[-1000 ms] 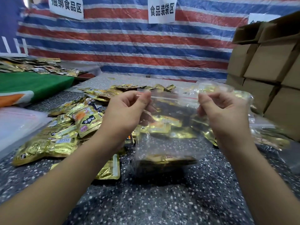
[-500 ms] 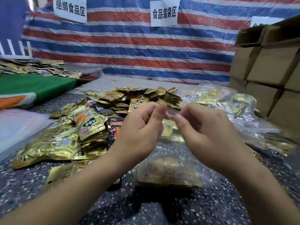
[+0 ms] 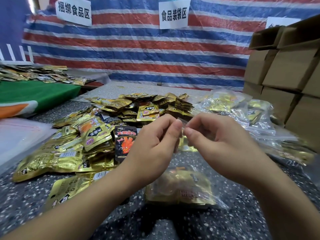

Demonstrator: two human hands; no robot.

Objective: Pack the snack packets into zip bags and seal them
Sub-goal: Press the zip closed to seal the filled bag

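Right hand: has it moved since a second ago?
Yes. The right hand has moved left, away from the cardboard boxes, meeting the left hand.

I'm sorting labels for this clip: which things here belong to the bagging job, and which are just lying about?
In the job:
- left hand and right hand, pinching the zip bag
- loose snack packets
- filled bags

Lying about:
- cardboard boxes
- green cloth
- wall signs

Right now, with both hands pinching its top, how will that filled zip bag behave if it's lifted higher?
The zip bag is thin clear film, so it will probably sag. Its gold packets sit at the bottom, so it likely hangs bottom-heavy. The left hand and right hand pinch glossy film, which might slip.
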